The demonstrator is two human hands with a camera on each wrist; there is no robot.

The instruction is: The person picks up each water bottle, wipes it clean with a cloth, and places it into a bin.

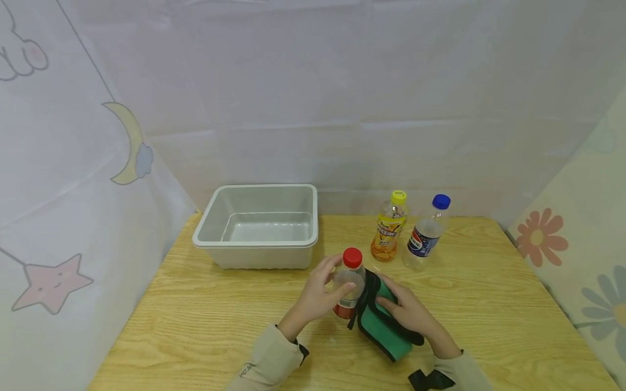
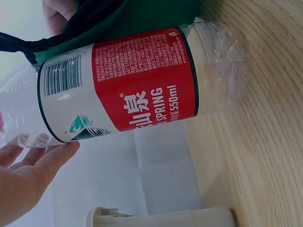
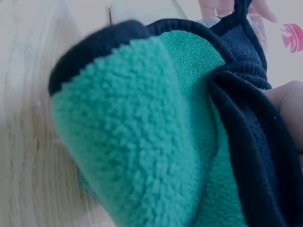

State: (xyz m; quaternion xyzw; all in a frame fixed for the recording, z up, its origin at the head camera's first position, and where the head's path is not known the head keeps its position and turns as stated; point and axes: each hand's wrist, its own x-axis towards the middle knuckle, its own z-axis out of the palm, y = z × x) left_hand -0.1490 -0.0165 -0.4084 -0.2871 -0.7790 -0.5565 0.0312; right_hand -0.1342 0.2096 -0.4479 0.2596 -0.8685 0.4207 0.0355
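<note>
A clear plastic water bottle (image 1: 345,308) with a red cap and a red-and-white label stands upright on the wooden table. My left hand (image 1: 318,293) holds it around the upper part, thumb in front. In the left wrist view the fingertips (image 2: 64,153) lie along the edge of the bottle's label (image 2: 147,80). My right hand (image 1: 408,309) grips a folded green cloth (image 1: 383,330) with black edging, its thumb over a fold. The cloth's far end lies against the bottle's right side. In the right wrist view the fuzzy cloth (image 3: 128,127) covers most of my right hand.
Behind my left hand stands a light grey plastic bin (image 1: 266,244) with nothing inside. A yellow-capped bottle (image 1: 388,233) with some orange liquid and a blue-capped bottle (image 1: 424,239) stand at the back right of the table (image 1: 195,326). White printed cloth (image 1: 303,98) hangs behind.
</note>
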